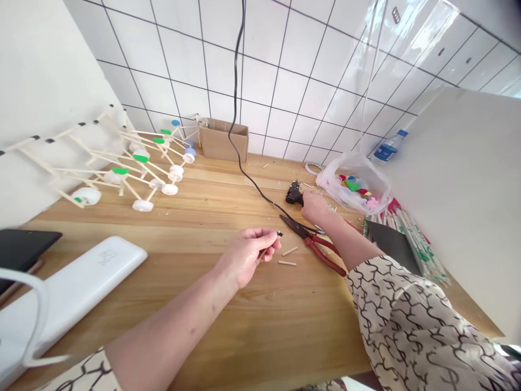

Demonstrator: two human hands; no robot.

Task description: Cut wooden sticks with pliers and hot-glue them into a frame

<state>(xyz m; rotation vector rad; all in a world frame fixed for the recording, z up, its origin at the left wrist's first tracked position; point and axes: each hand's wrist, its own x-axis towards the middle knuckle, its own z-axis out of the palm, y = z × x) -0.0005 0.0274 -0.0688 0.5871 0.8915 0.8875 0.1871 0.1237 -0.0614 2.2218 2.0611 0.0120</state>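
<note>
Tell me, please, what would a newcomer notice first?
Likely the pale stick frames with white and green caps, at the back left. Next, the right hand holding a black glue gun near the middle, with pliers nearer the camera. Farther right, a translucent bag of colorful pieces stands out.

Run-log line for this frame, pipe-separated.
left hand: pinching small black-tipped piece | right hand: gripping black glue gun | red-handled pliers: on wooden tabletop

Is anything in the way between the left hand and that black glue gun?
Yes, on the tabletop: the tips of the pliers and a black cable lie between the left hand and the glue gun, which the right hand holds. Nothing taller visibly blocks.
</note>
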